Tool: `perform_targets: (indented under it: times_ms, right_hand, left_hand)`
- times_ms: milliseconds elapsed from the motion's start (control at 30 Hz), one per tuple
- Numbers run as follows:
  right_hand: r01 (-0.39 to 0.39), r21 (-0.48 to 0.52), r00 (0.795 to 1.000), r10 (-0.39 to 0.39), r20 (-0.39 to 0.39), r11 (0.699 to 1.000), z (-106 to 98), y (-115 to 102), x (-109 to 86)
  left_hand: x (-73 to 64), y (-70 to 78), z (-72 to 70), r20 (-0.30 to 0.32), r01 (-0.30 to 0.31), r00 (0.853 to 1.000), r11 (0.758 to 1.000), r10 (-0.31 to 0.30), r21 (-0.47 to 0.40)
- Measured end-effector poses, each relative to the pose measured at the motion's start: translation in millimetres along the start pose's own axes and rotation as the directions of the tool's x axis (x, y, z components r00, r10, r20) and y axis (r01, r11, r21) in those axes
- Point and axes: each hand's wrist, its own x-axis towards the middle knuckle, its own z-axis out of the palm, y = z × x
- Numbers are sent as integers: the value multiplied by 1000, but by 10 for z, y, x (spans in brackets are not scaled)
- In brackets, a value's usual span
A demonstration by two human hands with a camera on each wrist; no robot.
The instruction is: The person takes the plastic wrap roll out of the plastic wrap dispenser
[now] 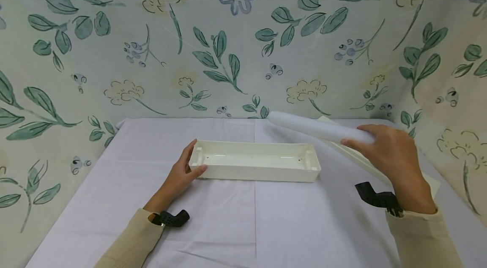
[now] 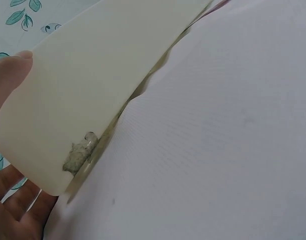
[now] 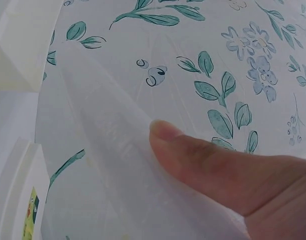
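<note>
A long cream plastic box, open at the top, lies crosswise on the table. My left hand grips its left end, the thumb on the near wall and fingers around the end. A greyish patch shows low on the box wall in the left wrist view. My right hand holds a roll of translucent white plastic film by its right end. The roll slants up to the left, above the table and behind the box's right end. In the right wrist view the thumb presses along the film.
A long cream strip-like piece, like a lid, lies diagonally under the roll and right hand. A colourful label shows on a pale piece in the right wrist view. White cloth covers the table; a floral curtain stands behind.
</note>
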Motion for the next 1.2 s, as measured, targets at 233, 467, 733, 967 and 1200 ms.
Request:
perform_targets:
  times_ms: [233, 467, 733, 967, 1200]
  right_hand:
    - [-22, -8, 1000, 22, 20, 1000, 4, -4, 7]
    - [-19, -13, 1000, 19, 20, 1000, 7, 10, 8]
    - [-47, -14, 998, 47, 47, 999, 17, 24, 15]
    - [-75, -15, 995, 76, 67, 997, 28, 33, 19]
    - [-73, -23, 995, 75, 67, 997, 32, 41, 21]
  left_hand:
    - [-4, 9, -1, -3, 13, 1000, 1000, -13, -6]
    - [5, -20, -2, -1, 23, 1000, 1000, -23, -1]
    - [0, 2, -3, 0, 6, 1000, 1000, -6, 2]
    - [6, 3, -1, -2, 2, 1000, 1000, -2, 7]
    - [75, -258, 7, -11, 7, 1000, 1000, -7, 11]
